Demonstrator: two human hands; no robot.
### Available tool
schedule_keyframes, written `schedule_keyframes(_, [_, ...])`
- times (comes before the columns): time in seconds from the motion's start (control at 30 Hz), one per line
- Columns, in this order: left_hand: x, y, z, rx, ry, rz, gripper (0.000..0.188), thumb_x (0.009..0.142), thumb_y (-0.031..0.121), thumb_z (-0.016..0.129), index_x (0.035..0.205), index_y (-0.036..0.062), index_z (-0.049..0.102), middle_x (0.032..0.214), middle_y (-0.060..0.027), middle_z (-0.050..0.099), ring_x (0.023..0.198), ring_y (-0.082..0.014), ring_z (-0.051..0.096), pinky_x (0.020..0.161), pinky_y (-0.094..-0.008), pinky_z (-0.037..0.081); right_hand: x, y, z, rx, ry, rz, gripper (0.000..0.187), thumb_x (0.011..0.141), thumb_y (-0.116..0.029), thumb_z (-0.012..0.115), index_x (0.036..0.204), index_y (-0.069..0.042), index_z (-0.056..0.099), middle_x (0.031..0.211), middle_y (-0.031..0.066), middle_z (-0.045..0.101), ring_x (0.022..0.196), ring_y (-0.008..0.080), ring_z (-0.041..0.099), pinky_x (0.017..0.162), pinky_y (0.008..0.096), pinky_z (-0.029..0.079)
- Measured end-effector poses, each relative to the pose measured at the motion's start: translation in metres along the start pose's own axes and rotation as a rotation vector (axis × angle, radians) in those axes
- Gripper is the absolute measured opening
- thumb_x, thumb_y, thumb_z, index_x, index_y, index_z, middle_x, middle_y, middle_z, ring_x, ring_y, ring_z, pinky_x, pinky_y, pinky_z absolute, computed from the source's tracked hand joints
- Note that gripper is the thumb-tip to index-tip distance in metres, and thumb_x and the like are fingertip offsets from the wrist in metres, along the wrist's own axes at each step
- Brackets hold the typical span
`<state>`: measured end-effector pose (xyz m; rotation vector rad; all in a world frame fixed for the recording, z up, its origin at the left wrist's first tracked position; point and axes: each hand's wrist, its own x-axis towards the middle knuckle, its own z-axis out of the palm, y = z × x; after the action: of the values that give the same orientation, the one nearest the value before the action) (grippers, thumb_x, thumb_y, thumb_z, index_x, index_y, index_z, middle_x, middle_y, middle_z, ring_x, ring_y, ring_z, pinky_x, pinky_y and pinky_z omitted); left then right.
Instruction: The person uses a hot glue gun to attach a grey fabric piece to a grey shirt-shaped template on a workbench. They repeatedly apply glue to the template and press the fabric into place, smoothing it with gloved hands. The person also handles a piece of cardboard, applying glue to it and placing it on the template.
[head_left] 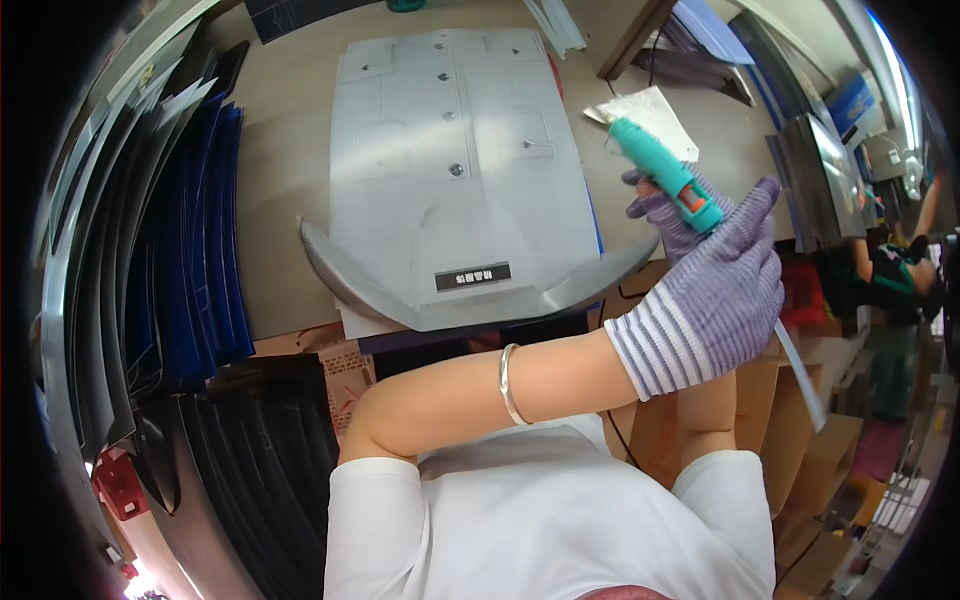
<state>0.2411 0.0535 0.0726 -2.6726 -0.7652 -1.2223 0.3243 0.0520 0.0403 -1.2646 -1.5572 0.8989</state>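
Observation:
My gloved right hand (683, 225) grips a teal, tube-shaped tool (652, 150) that looks like a hot glue gun, with an orange part near its lower end. A pale translucent stick (802, 375), apparently a glue stick, runs out below the hands. My left hand (715, 300), in a purple glove with a striped cuff, crosses over in front, closed around the stick's line; much of its grip is hidden. Left of the hands lies a large grey panel (450, 180) with studs, pocket-like outlines, a black label (473, 276) and upturned lower edges.
Blue (215, 240) and dark sheets stand upright along the left side. A white paper piece (655, 115) lies on the table (283, 90) behind the tool. Dark panels (820, 175) are stacked at right. Cardboard boxes (800, 440) stand lower right, and another person (900, 270) is beyond.

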Motion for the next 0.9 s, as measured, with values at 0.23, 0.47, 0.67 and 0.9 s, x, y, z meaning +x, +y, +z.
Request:
schedule_keyframes(0.23, [0.008, 0.008, -0.002, -0.109, -0.024, 0.022, 0.011, 0.076, 0.016, 0.058, 0.069, 0.0075, 0.06, 0.065, -0.0109, 0.058, 0.071, -0.0241, 0.064, 0.117, -0.0522, 0.028, 0.054, 0.015, -0.068, 0.74, -0.384, 0.695, 0.055, 0.1, -0.033, 0.049, 0.144, -0.004, 0.036, 0.109, 0.0112, 0.068, 0.075, 0.0148, 0.068, 0.067, 0.021, 0.056])
schedule_keyframes(0.47, [-0.001, 0.009, -0.011, 0.098, 0.071, 0.026, 0.022, 0.068, 0.015, 0.061, 0.084, 0.0021, 0.068, 0.082, -0.0138, 0.065, 0.096, -0.033, 0.065, 0.116, -0.0596, 0.027, 0.068, 0.023, -0.029, 0.627, -0.334, 0.448, 0.043, 0.092, -0.032, 0.062, 0.122, -0.003, 0.052, 0.099, 0.0082, 0.068, 0.076, 0.0133, 0.065, 0.067, 0.0234, 0.052])
schedule_keyframes(0.67, [-0.029, 0.022, -0.039, -0.262, 0.259, -0.068, 0.031, 0.075, 0.017, 0.062, 0.101, -0.0005, 0.064, 0.109, -0.0199, 0.063, 0.116, -0.0365, 0.056, 0.105, -0.0638, 0.037, 0.062, 0.02, -0.006, 0.264, -0.221, 0.107, 0.035, 0.085, -0.032, 0.073, 0.103, -0.002, 0.065, 0.09, 0.0057, 0.069, 0.076, 0.0121, 0.062, 0.067, 0.0256, 0.05])
schedule_keyframes(0.9, [-0.145, -0.012, -0.091, -0.328, 0.165, -0.257, 0.021, 0.075, 0.005, 0.071, 0.095, 0.0021, 0.064, 0.104, -0.013, 0.067, 0.101, -0.031, 0.064, 0.09, -0.0493, 0.051, 0.064, -0.002, 0.057, -0.312, -0.525, -0.151, 0.041, 0.084, -0.045, 0.073, 0.093, -0.005, 0.073, 0.075, 0.0056, 0.072, 0.065, 0.0171, 0.067, 0.061, 0.031, 0.052])
